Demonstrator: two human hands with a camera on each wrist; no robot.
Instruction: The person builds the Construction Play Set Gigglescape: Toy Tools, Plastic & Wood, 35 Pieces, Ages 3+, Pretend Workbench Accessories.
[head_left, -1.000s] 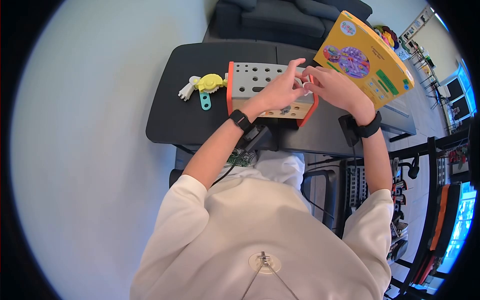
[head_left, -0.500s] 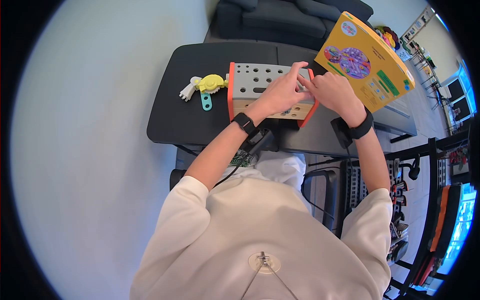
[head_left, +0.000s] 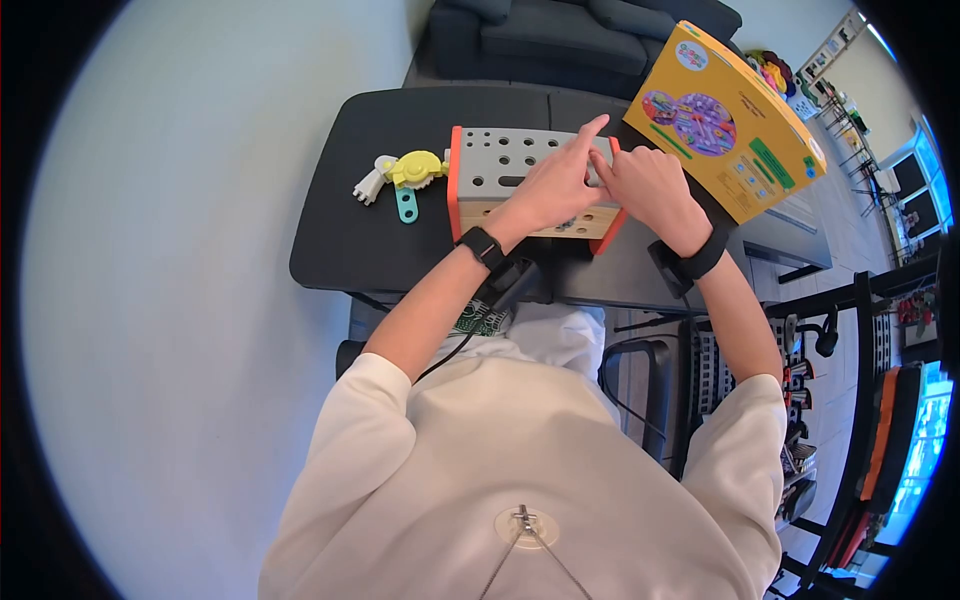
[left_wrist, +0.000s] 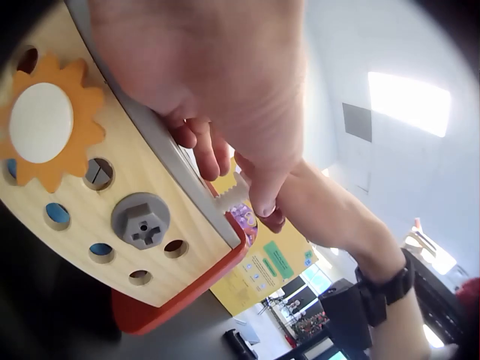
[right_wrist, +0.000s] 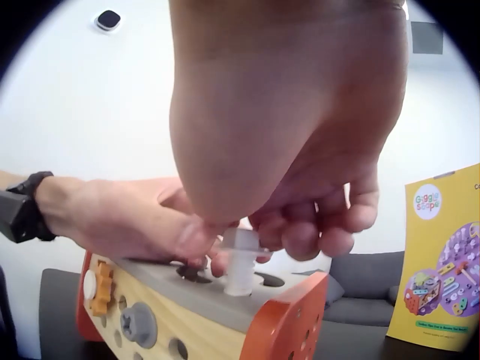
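Note:
A toy workbench with a grey perforated top (head_left: 484, 152), wooden front and red ends stands on the table. Upright at a hole near its right end is a translucent white bolt (right_wrist: 240, 274), also visible as a ridged piece (left_wrist: 234, 193) in the left wrist view. My left hand (head_left: 550, 190) pinches around the bolt, thumb in front and index finger extended upward in the head view. Curled fingers of my right hand (head_left: 655, 190) grip the bolt's head from the right. An orange gear (left_wrist: 88, 112) and grey screw (left_wrist: 141, 220) are on the front.
Left of the workbench lie a yellow round toy piece (head_left: 418, 170), a white piece (head_left: 369, 189) and a teal perforated strip (head_left: 407, 205) on the black table (head_left: 340, 240). A yellow box (head_left: 735, 130) stands at the right. Beyond is a dark sofa (head_left: 560, 40).
My right hand has shifted left and closer to my left hand, its wrist swinging inward. The white piece seen between the hands earlier is now hidden in the head view.

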